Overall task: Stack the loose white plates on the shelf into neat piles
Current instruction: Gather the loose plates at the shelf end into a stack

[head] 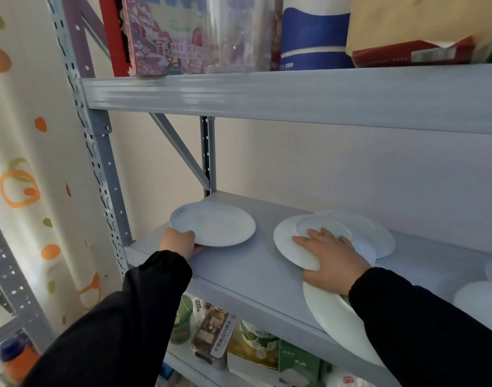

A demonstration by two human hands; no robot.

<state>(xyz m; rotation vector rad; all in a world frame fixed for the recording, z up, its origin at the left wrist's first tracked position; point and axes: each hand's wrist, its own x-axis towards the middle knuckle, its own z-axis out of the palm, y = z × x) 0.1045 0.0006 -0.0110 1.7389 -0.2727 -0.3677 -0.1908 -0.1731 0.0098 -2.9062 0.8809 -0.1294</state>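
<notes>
Just in front of the rear post (208,152), at the left end of the grey shelf (253,272), sat the single plate (219,226). My left hand (180,243) grasped it at the rim farthest from that post, thumb curled over the top edge. The fingers went underneath, where I could not see them. That side of the plate seemed raised a little off the board, though the angle was poor.

Well to the right of the post lay the heap of overlapping plates (285,241), white and untidy, with a small plate (317,223) riding on the wider ones. My right hand (335,261) rested on top of this heap with nothing clasped: palm down, fingers straight and spread across the small plate, thumb out sideways at the near rim of the lowest one.

Farther from the post, towards me, a big plate (331,314) lay under my right wrist and hung partly over the front lip of the shelf. At the end of the board most distant from the post, more white plates (479,300) showed at the frame's edge, apart from the heap.
</notes>
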